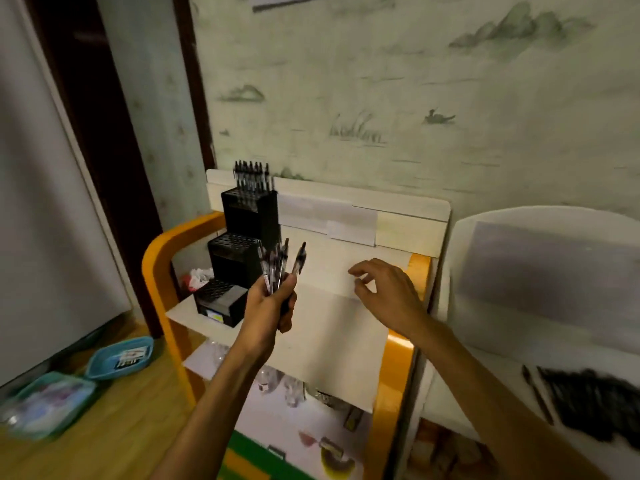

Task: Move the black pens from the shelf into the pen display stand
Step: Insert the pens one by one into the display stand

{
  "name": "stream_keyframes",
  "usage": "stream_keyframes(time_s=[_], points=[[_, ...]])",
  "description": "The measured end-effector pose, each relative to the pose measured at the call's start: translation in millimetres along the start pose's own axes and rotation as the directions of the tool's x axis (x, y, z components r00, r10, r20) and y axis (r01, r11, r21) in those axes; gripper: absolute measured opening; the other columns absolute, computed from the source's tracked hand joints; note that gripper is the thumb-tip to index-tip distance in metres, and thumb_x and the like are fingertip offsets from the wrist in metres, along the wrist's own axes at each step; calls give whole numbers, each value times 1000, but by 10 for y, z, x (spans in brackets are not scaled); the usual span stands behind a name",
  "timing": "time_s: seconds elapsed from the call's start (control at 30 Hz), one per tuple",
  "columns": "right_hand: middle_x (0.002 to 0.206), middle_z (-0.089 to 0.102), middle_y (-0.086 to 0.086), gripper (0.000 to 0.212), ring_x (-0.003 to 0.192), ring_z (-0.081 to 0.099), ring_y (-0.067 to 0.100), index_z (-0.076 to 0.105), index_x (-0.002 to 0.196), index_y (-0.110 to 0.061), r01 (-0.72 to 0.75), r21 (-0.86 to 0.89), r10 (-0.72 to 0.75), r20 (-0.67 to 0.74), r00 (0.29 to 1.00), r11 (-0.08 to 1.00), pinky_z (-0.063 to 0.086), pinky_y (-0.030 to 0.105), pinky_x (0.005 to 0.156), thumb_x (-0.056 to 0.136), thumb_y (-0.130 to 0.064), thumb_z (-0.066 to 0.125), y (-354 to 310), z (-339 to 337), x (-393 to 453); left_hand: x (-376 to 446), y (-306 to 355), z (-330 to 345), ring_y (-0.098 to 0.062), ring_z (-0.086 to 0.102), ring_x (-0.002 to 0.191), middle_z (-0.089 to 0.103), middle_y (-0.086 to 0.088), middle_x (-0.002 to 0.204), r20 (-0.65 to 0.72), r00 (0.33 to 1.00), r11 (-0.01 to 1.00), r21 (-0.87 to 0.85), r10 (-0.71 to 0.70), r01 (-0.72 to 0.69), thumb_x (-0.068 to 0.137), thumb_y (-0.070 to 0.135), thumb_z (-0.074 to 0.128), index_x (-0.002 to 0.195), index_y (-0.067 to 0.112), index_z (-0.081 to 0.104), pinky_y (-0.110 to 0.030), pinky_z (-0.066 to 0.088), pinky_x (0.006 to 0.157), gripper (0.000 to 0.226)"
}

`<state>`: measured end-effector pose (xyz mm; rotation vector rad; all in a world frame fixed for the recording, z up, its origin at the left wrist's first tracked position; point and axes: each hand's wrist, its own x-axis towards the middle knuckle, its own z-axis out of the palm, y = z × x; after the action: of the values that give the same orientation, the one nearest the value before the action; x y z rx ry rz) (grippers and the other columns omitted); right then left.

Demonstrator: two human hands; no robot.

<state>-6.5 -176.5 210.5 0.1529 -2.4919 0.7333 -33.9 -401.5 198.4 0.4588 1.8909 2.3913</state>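
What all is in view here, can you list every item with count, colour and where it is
stand: one, black, three tiers, left end of the cart top
pens in stand: a row, black, top tier only; count unclear
held pens: a bunch, black and clear, in the left hand
cart: one, orange frame with white top, against the wall
pile of pens: many, black, on the white shelf at right; blurred
blue trays: two, on the wooden floor at left
wall: pale green, painted landscape
left hand: grips the bunch, beside the stand
right hand: holds nothing, fingers loosely curled, above the cart top
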Motion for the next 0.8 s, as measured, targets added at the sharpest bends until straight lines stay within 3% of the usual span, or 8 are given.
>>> stream_keyframes(time_s=[0.17,0.37,0.53,0.8], points=[[115,68,-5,24,95,64,11,68,116,-21,-31,-4,31,0,1000,999,51,27,85,94,-18,61,-454,334,202,47,179,-608,-17,38,51,57,-7,67,-26,999,998,51,41,-40,97,29,63,103,4,56,-27,27,45,26],[114,68,-4,23,95,64,12,67,117,-21,-27,-50,29,35,999,998,47,22,85,95,-20,61,-778,746,546,324,292,-1242,-14,52,54,65,-7,71,-58,993,992,87,100,-95,89,41,69,97,12,65,-22,40,46,30],[114,68,-4,23,94,64,11,68,116,-21,-31,-67,33,19,999,997,51,24,86,94,-20,62,-855,1087,973,725,308,-1662,-10,44,49,59,-7,69,-33,995,993,72,94,-92,95,35,66,88,20,65,-19,33,41,16],[114,68,-5,22,91,62,10,67,115,-24,-57,-52,56,-11,998,997,52,24,84,94,-24,64,-920,1730,1892,1738,481,-2240,-10,31,39,43,2,53,17,999,999,40,27,-27,97,26,61,79,11,50,-22,23,38,27]])
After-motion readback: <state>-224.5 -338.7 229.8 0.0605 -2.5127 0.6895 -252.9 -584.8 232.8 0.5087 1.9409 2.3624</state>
